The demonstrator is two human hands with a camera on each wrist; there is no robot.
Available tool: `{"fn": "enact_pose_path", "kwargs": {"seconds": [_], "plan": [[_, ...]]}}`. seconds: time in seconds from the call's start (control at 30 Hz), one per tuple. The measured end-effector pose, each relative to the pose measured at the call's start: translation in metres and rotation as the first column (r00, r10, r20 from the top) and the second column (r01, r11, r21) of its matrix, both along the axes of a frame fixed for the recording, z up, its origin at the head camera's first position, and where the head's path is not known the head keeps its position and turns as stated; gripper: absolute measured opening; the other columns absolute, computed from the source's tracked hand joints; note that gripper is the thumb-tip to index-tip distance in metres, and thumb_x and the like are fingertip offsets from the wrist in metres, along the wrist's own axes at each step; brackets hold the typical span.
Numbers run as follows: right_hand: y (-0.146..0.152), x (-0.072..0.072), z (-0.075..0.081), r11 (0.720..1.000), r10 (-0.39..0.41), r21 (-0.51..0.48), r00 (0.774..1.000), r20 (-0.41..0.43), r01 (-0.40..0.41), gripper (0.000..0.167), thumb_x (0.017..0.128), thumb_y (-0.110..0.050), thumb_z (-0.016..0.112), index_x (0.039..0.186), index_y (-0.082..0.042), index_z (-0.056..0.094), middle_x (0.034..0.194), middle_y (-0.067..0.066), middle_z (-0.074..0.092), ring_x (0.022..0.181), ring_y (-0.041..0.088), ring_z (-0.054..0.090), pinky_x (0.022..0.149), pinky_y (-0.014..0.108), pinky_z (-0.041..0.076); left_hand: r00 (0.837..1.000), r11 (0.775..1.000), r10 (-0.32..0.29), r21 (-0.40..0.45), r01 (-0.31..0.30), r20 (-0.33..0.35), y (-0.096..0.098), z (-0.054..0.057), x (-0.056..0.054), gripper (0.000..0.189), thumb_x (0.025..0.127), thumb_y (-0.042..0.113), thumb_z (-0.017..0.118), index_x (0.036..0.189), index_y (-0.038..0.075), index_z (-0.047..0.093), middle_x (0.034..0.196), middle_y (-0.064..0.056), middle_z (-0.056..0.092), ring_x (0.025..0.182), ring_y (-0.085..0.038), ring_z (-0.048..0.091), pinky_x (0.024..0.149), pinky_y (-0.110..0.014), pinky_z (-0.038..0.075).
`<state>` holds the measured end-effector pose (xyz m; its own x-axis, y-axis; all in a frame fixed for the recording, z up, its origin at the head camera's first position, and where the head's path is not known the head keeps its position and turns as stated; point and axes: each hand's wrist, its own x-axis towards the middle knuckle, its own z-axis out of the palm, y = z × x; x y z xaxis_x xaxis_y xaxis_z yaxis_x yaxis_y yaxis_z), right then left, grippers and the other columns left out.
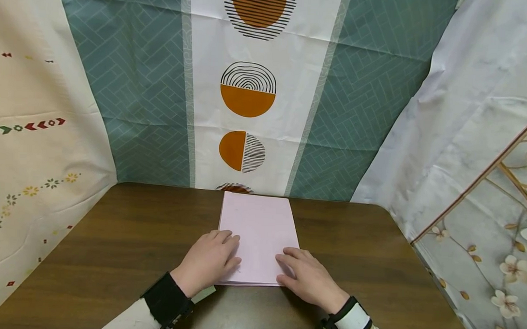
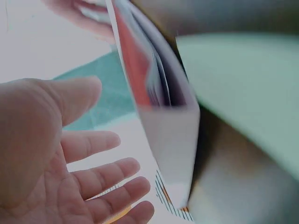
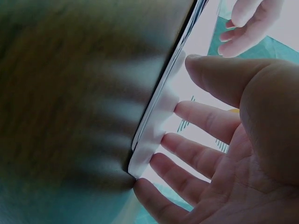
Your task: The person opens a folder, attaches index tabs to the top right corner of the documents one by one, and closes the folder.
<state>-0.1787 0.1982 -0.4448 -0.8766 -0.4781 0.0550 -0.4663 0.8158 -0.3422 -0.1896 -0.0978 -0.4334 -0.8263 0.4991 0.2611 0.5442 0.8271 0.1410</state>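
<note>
A pale pink folder-like item (image 1: 257, 222) lies flat on the table, its short side towards me. In the left wrist view its side edge (image 2: 170, 144) shows a fold, with red and greyish sheets inside. My left hand (image 1: 210, 259) hovers at its left edge, fingers spread and relaxed; whether it touches is hard to tell. At the right edge, my right hand (image 1: 309, 277) has its fingertips touching or very near the pink surface, fingers loosely extended. Neither hand grips anything. Under my left wrist, a pale green flat piece (image 1: 204, 293) is mostly hidden.
The brown wooden table (image 1: 156, 228) extends around the pink item. Behind it hangs a teal and white patterned cloth (image 1: 291, 112). Cream cloth (image 1: 36, 176) hangs on the left, and a floral white cloth (image 1: 464, 166) on the right.
</note>
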Motion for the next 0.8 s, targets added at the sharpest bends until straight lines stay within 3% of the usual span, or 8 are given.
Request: {"fn": "enact_pose_path", "kwargs": {"seconds": [0.13,0.23,0.5,0.8], "plan": [[-0.002,-0.001,0.0,1.0,0.001,-0.009,1.0,0.009,-0.001,0.05,0.099,-0.03,0.084,0.143,-0.01,0.072,0.152,0.018,0.062,0.139,0.041,0.057,0.113,0.065,0.047,0.995,0.994,-0.094,-0.056,0.092,-0.037,0.005,-0.002,0.013,0.058,0.099,0.045,0.083,0.138,0.003,0.072,0.136,-0.021,0.07,0.127,-0.039,0.067,0.108,-0.055,0.054],[-0.002,0.0,0.0,1.0,0.007,-0.013,1.0,0.013,-0.007,0.05,0.099,-0.029,0.084,0.143,-0.009,0.072,0.152,0.019,0.062,0.139,0.041,0.057,0.113,0.065,0.047,0.99,0.987,-0.13,-0.099,0.125,-0.046,0.01,-0.005,0.019,0.064,0.095,0.051,0.086,0.138,0.006,0.072,0.135,-0.018,0.07,0.124,-0.038,0.067,0.103,-0.054,0.057],[0.0,0.001,0.0,0.999,0.026,-0.02,1.0,-0.008,-0.026,0.047,0.1,-0.027,0.084,0.142,-0.008,0.072,0.151,0.02,0.062,0.139,0.042,0.057,0.112,0.064,0.048,0.985,0.976,-0.096,-0.207,0.064,-0.146,0.023,-0.008,0.024,0.058,0.091,0.053,0.089,0.126,0.01,0.073,0.112,-0.009,0.072,0.099,-0.029,0.068,0.076,-0.045,0.059],[0.0,0.003,0.002,1.0,0.024,-0.018,0.999,-0.032,-0.024,0.045,0.1,-0.025,0.083,0.14,-0.007,0.073,0.148,0.019,0.064,0.137,0.041,0.059,0.111,0.063,0.049,0.964,0.958,-0.112,-0.284,0.04,-0.243,0.028,-0.011,0.023,0.058,0.084,0.059,0.093,0.113,0.011,0.075,0.093,-0.007,0.066,0.08,-0.023,0.064,0.063,-0.039,0.058]]}}
